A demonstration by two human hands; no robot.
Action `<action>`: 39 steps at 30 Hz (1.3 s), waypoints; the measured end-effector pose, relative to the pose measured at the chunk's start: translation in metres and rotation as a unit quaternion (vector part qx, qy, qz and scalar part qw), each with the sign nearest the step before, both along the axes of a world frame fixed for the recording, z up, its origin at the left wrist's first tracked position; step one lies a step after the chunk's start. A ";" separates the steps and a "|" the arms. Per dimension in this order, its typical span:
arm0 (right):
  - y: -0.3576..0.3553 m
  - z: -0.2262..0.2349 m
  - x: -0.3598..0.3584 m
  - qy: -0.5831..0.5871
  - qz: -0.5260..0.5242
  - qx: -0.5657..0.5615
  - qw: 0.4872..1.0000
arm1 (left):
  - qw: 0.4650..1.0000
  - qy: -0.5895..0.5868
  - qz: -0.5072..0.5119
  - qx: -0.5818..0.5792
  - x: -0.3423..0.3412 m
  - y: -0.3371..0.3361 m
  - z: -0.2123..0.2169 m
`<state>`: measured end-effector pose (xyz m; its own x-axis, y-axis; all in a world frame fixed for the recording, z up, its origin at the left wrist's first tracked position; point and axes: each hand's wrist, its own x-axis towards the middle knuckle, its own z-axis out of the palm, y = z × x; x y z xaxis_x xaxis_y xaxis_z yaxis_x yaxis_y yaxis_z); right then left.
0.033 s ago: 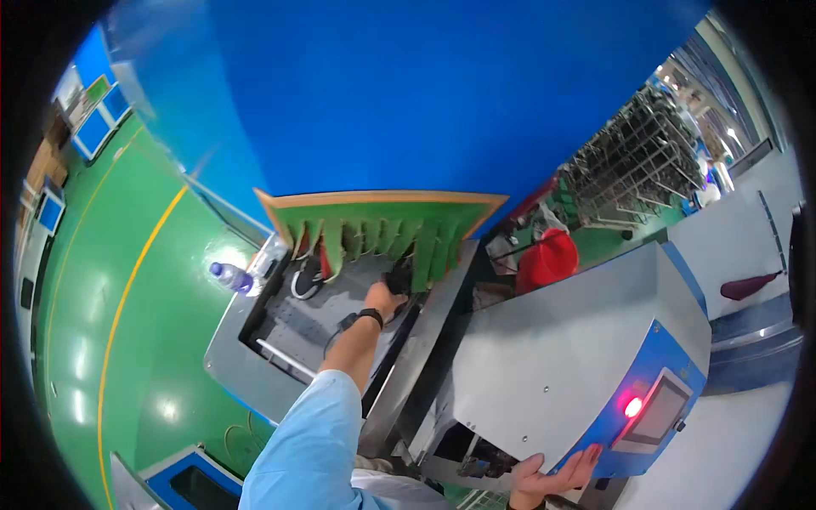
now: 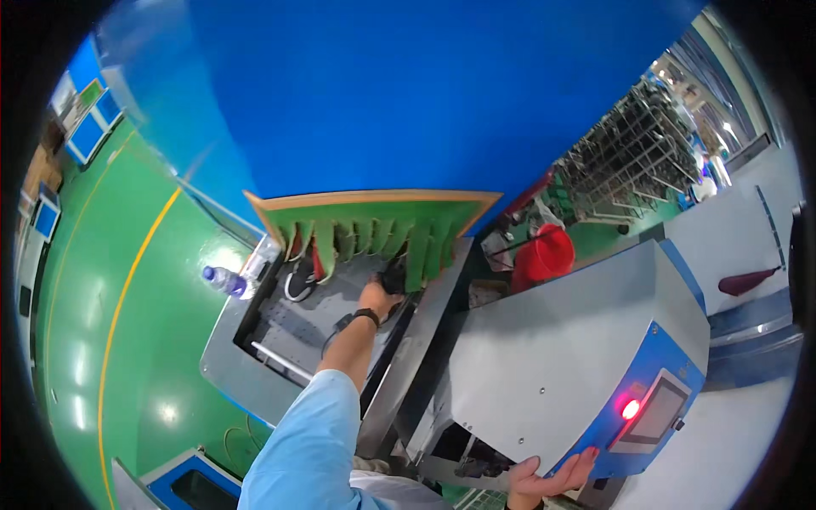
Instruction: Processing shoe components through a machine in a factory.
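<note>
My left hand [image 2: 377, 299], with a dark band on its wrist, reaches over the grey perforated bed of a conveyor machine [image 2: 340, 293]. Its fingers are closed on a black shoe [image 2: 393, 276] just before the green strip curtain [image 2: 374, 238]; hand and curtain partly hide the shoe. To its left, a black shoe with a white sole [image 2: 299, 280] stands partly under the strips. At the lower right, my right hand [image 2: 552, 483] rests with fingers extended and thumb apart against the lower edge of a grey machine housing [image 2: 535, 357] with a blue panel.
A big blue hood [image 2: 365, 102] rises above the curtain. A bottle with a purple label [image 2: 225, 280] lies near the conveyor's left edge. A red lamp [image 2: 631, 410] glows beside the panel's screen [image 2: 653, 415]. Behind the housing are a red bucket [image 2: 544, 255] and metal racks [image 2: 633, 157].
The whole view has shifted slightly to the left. Both hands and the shoes keep their places.
</note>
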<state>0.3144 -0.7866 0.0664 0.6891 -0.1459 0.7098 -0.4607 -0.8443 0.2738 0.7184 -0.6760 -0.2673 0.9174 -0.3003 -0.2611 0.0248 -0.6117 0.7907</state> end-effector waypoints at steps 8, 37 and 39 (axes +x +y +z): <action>-0.002 -0.001 0.015 -0.021 -0.025 0.022 0.999 | 0.857 0.271 0.105 -0.426 -0.042 0.084 0.005; 0.029 -0.036 -0.265 0.175 0.107 0.685 0.699 | 0.686 -0.137 -0.711 0.075 -0.496 0.058 0.276; 0.023 -0.055 -0.278 0.158 0.108 0.680 0.708 | 0.690 -0.122 -0.713 -0.039 -0.497 0.053 0.239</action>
